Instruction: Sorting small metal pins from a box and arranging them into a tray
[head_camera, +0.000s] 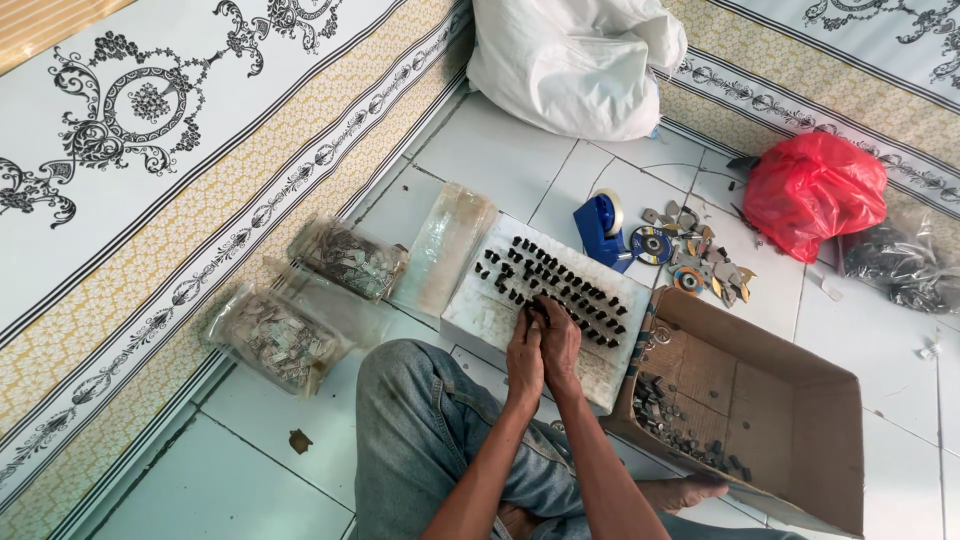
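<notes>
the small dark pieces (560, 285) stand in slanted rows on a white foam board (480, 315) lying on the tiled floor (250, 470), just ahead of the person's knee. both hands meet at the board's near edge: the left hand (523, 355) and right hand (560, 345) are pressed side by side, fingers curled round what looks like one dark piece, though which hand actually pinches it i cannot tell. good work here seems to call for a light, upright push so neighbouring rows are not knocked. around the board, a blue tape dispenser (602, 228) sits at 1 o'clock, a cardboard box (800, 440) with more loose pieces touches it at 4 o'clock, and clear bags of pale parts (280, 340) lie at 9 o'clock. the patterned wall (150, 200) closes off the left; open floor lies at 7 o'clock.
</notes>
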